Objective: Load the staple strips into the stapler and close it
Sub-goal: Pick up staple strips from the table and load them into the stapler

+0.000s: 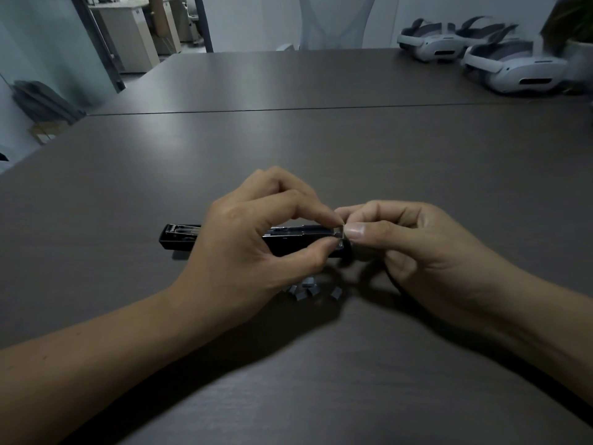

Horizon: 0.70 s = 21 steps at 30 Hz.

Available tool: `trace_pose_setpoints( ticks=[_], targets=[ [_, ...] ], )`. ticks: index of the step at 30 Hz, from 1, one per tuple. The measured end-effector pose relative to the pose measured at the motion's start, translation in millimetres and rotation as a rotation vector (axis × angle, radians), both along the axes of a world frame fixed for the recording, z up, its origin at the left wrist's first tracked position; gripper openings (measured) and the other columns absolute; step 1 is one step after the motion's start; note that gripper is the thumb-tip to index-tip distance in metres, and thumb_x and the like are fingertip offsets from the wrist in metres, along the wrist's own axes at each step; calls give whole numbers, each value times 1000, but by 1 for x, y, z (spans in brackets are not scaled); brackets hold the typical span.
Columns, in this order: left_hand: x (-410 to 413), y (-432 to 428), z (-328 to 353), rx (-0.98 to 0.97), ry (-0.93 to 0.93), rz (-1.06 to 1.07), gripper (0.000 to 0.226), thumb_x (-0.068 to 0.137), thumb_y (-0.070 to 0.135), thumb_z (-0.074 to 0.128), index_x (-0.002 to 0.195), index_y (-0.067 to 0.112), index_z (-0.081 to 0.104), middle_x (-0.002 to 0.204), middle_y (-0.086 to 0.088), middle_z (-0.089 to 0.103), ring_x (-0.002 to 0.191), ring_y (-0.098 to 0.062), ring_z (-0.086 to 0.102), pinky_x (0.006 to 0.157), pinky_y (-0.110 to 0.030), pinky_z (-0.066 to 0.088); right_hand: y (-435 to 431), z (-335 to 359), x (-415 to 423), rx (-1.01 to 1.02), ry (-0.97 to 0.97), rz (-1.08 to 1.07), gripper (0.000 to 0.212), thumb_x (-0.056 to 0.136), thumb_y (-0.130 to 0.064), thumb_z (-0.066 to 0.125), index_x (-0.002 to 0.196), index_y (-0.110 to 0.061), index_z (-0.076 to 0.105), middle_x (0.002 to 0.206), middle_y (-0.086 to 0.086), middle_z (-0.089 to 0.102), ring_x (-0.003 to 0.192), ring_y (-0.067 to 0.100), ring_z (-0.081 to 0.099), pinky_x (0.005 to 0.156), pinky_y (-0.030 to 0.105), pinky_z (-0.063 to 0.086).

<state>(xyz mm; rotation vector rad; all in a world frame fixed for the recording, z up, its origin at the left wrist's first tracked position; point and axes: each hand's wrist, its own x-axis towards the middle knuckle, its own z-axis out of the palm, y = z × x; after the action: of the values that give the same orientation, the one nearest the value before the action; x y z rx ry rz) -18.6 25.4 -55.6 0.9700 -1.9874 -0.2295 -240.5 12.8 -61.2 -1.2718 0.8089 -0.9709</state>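
A black stapler (pixel 181 237) lies opened out flat across the middle of the dark table, its metal staple channel facing up. My left hand (pixel 253 239) reaches over its middle and pinches a small metal staple strip (pixel 339 232) at the channel's right end. My right hand (pixel 407 245) meets it there, thumb and forefinger pinching the same strip from the right. Several short grey staple strips (pixel 308 288) lie loose on the table just in front of the stapler, partly hidden behind my left hand.
Two white headsets (pixel 513 67) rest at the table's far right corner beside a potted plant (pixel 574 24). A seam (pixel 288 109) crosses the table further back. Office desks stand beyond a glass partition at the far left.
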Motion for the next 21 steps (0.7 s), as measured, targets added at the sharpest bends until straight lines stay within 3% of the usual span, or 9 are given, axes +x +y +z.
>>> trace_pose_setpoints(
  ticks=[3,9,14,17,19,21],
  targets=[
    [0,-1,0,25,-29,-7,18,85,27,86,102,24,80,103,7,68,97,-12,68,87,-21,51,-2,-1,0,-19,15,-6,9,85,-11,73,78,-15,78,115,9,79,113,23,72,114,39,46],
    [-3,-1,-2,-4,-57,5,17,87,32,85,100,22,80,101,6,68,94,-17,68,82,-33,54,-5,-8,-1,-85,113,-43,10,85,-14,77,76,-18,79,120,11,78,126,39,69,123,53,42],
    [-2,-5,0,-99,-151,63,12,90,32,83,96,21,82,98,4,71,88,-21,65,77,-37,51,-7,-9,-4,-114,152,-51,7,85,-16,75,81,-18,81,116,3,80,119,26,74,115,44,49],
    [3,-11,0,-11,-134,100,12,90,38,81,99,30,81,100,8,69,95,-18,66,80,-38,52,-10,-7,-10,-169,290,-122,9,87,-22,77,94,-22,82,112,2,81,112,30,76,110,48,54],
    [5,-14,-2,72,-113,120,13,89,44,80,100,37,79,100,11,68,98,-15,65,83,-38,53,-13,-7,-13,-210,429,-171,12,91,-25,80,103,-28,80,110,-2,81,104,24,78,107,50,57],
    [6,-17,-4,120,-124,138,13,88,48,79,99,41,78,99,12,67,97,-12,63,83,-37,53,-15,-8,-12,-229,485,-188,20,91,-25,79,109,-31,77,111,-6,80,103,16,78,106,45,58]
  ],
)
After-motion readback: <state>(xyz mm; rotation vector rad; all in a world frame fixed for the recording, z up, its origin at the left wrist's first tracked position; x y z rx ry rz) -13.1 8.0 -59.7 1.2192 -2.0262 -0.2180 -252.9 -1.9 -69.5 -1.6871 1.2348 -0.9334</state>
